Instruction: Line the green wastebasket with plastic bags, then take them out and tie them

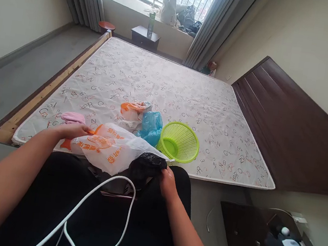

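Observation:
A white plastic bag (117, 149) with orange print is stretched between my two hands above my lap. My left hand (74, 128) is closed on its orange-edged end. At the other side my right hand (168, 182) grips a black plastic bag (147, 165), which lies against the white bag's right end. Whether those fingers also hold the white bag is hidden. Just beyond, on the mattress (164, 78), lie a crumpled blue plastic bag (151, 126) and an orange and white bag (130, 111). A green plastic basket (189, 145) lies tipped on its side near my right hand.
A folded pink cloth (73, 118) lies left of the bags. White cables (130, 212) hang in front of my lap. A dark cabinet (246, 232) with clothes on it stands at right. The headboard (298, 121) rises on the right, a wooden bed rail (57, 79) runs along the left.

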`<state>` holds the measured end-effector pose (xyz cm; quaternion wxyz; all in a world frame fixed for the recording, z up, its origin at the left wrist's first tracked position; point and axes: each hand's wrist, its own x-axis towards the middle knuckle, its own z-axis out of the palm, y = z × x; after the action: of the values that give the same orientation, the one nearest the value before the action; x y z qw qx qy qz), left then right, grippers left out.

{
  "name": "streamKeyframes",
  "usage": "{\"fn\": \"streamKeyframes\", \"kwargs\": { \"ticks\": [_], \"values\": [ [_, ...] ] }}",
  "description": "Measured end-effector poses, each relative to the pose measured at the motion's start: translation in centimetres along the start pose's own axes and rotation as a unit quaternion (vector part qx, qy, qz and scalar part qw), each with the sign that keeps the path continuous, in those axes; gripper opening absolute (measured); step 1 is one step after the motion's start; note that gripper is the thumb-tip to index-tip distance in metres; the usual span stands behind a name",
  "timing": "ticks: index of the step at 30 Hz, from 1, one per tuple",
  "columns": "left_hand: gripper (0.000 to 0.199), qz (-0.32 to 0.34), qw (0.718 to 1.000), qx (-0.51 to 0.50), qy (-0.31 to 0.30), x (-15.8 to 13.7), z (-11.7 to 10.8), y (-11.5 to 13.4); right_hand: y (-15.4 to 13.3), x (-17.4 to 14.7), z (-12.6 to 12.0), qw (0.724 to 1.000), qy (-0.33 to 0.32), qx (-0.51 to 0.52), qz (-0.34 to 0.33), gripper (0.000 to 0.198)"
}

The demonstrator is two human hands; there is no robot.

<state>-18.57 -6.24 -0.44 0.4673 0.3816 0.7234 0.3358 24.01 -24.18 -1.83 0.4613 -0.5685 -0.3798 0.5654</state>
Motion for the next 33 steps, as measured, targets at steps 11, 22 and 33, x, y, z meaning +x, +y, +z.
{"fn": "streamKeyframes", "kwargs": {
  "ticks": [11, 22, 33],
  "values": [
    [0.054, 0.255, 0.894, 0.161, 0.331, 4.3, 3.4, -1.9, -13.4, 4.6, -4.4, 0.983, 0.023, -0.173, -0.061, 0.026],
    [0.004, 0.101, 0.878, 0.363, -0.296, 4.8, 11.3, -9.1, -20.1, 22.2, 21.5, 0.740, 0.131, -0.283, -0.596, 0.040],
    [0.050, 0.093, 0.875, 0.364, -0.306, 4.3, 11.8, -10.0, 3.4, 33.5, 31.0, 0.783, -0.193, -0.581, -0.110, 0.022]
  ]
}}
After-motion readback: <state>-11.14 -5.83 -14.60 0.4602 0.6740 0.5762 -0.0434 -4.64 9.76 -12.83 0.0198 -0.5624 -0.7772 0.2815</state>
